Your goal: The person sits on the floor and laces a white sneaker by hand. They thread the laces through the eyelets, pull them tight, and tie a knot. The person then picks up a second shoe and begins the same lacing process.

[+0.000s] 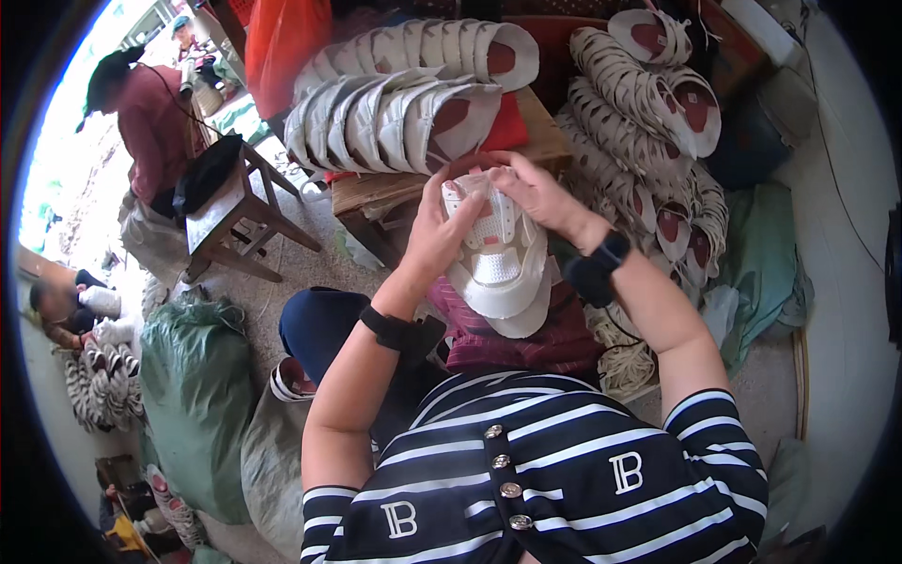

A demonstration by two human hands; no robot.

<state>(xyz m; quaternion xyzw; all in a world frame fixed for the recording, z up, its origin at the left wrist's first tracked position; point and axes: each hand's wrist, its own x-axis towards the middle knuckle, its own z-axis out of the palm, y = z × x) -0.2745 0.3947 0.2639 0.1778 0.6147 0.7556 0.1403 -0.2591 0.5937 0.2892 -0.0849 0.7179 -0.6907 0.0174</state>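
A white shoe upper (495, 269) with perforated panels hangs over my lap, its toe end toward me. My left hand (440, 231) is closed on its far left edge, the thumb lying over the upper. From the right, my right hand (549, 201) grips the far end, thumb and fingers bent around it. The two hands nearly meet at the top of the piece. Another pale rounded edge shows just beneath the upper, over a dark red cloth (470, 336) across my lap. My wrists carry black bands.
Nested rows of white shoe uppers (376, 122) lie on a wooden bench (371, 199) ahead. More stacked uppers (625, 132) stand at the right. A green sack (195, 404) and a wooden stool (235, 211) are at left. Another person (150, 122) sits beyond the stool.
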